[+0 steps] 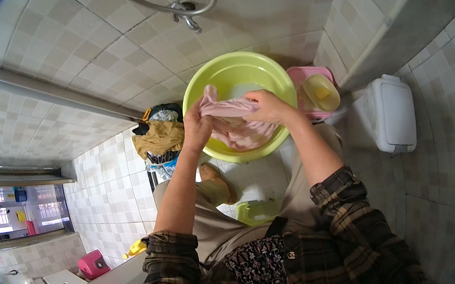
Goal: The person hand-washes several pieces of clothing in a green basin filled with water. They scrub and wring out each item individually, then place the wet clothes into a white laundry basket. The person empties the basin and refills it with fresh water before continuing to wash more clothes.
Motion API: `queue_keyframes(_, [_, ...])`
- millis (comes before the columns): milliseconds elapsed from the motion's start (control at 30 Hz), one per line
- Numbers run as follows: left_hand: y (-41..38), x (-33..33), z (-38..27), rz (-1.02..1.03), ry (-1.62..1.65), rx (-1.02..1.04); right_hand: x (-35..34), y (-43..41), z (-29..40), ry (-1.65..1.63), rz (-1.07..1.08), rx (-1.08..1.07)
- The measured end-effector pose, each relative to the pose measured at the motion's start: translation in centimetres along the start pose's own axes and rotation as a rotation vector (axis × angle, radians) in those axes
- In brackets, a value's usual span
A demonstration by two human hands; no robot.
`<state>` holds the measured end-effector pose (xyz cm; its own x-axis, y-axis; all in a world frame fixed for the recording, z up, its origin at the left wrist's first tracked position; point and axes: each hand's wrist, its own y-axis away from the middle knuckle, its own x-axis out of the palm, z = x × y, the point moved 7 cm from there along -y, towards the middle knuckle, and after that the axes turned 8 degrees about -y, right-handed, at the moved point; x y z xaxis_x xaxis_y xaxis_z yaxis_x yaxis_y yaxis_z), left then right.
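A pink cloth garment (244, 133) is bunched up over a large yellow-green plastic basin (249, 155) that has some cloudy liquid in it. On the garment's left side, my left hand (198, 126) grips a gathered part, with one end sticking up above the fingers. My right hand (268, 107) holds the folded top edge on the other side, thumb uppermost. The lower folds hang down into the basin. Right of the basin, a yellowish soap dish (329, 102) with a yellow bar of soap (322, 93) rests on a pink plastic tray (309, 70).
A pile of clothes (159, 136) lies left of the basin. A metal tap (192, 24) with a shower hose (145, 4) is on the tiled wall above. At the right is a white lidded bin (393, 115). A green plastic object (258, 212) is between the legs.
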<state>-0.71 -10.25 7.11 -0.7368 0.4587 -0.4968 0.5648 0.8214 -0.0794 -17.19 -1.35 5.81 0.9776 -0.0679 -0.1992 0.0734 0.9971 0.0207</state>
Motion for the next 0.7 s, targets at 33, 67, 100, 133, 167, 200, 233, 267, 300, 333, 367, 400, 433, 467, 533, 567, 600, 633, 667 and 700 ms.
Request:
queue_keyframes(33, [0.1,0.6,-0.4,0.066,0.176,-0.082,-0.5,0.1,-0.5,0.103,-0.062,0.049])
queue_keyframes(67, [0.2,1.2,-1.0,0.132,0.351,-0.165,-0.9,0.2,-1.0,0.207,-0.123,0.098])
queue_keyframes(100, [0.4,1.5,-1.9,0.198,0.521,-0.245,-1.5,0.4,-1.1,0.307,-0.186,0.143])
queue_keyframes(133, [0.6,1.8,-2.9,0.331,0.566,-0.205,-1.9,0.5,-1.1,0.325,-0.232,0.121])
queue_keyframes(167, [0.9,2.2,-3.4,0.372,0.51,-0.237,-2.4,0.6,-1.3,0.344,-0.279,0.099])
queue_keyframes(200, [1.5,2.1,-4.0,0.402,0.444,-0.27,-2.4,0.4,-0.9,0.353,-0.318,0.067])
queue_keyframes(233, [1.9,2.1,-4.3,0.432,0.378,-0.303,-1.8,0.2,-1.4,0.179,-0.261,0.102])
queue_keyframes(267, [1.5,2.9,-2.5,0.466,0.105,-0.233,-1.1,0.0,-1.8,0.006,-0.203,0.137])
queue_keyframes(300, [1.5,3.1,-2.5,0.42,-0.207,-0.239,-0.3,0.0,-2.4,-0.164,-0.143,0.178])
queue_keyframes(333, [1.5,3.2,-3.5,0.366,-0.517,-0.239,0.2,0.1,-1.6,-0.234,-0.114,0.173])
queue_keyframes(367, [1.4,3.2,-4.3,0.306,-0.825,-0.235,0.7,0.3,-0.7,-0.304,-0.085,0.168])
queue_keyframes(400, [1.2,3.0,-4.6,0.256,-0.816,-0.287,1.0,0.5,0.1,-0.373,-0.058,0.161])
queue_keyframes(433, [0.9,2.7,-5.0,0.134,-0.739,-0.158,1.1,0.4,0.3,-0.39,-0.028,0.1])
queue_keyframes(467, [0.9,2.2,-4.6,0.013,-0.658,-0.031,1.2,0.3,0.3,-0.407,0.003,0.04])
queue_keyframes(533, [1.3,1.0,-4.6,-0.2,-0.561,0.324,1.6,0.4,0.5,-0.241,0.029,0.015])
queue_keyframes(567, [1.1,0.8,-2.7,-0.099,-0.423,0.189,1.7,0.4,0.6,-0.056,0.023,0.047])
queue_keyframes(600, [0.9,1.4,-2.3,0.005,-0.27,0.062,1.1,0.6,0.5,0.14,0.006,0.085])
queue_keyframes(633, [0.9,2.1,-1.9,0.109,-0.119,-0.065,0.5,0.7,0.2,0.256,-0.079,0.107])
queue_keyframes(667, [1.2,3.1,-2.0,0.246,0.117,-0.16,0.0,0.9,-0.1,0.371,-0.162,0.13])
queue_keyframes(700, [1.6,3.4,-2.4,0.286,0.316,-0.238,-0.4,1.1,-0.1,0.484,-0.244,0.153])
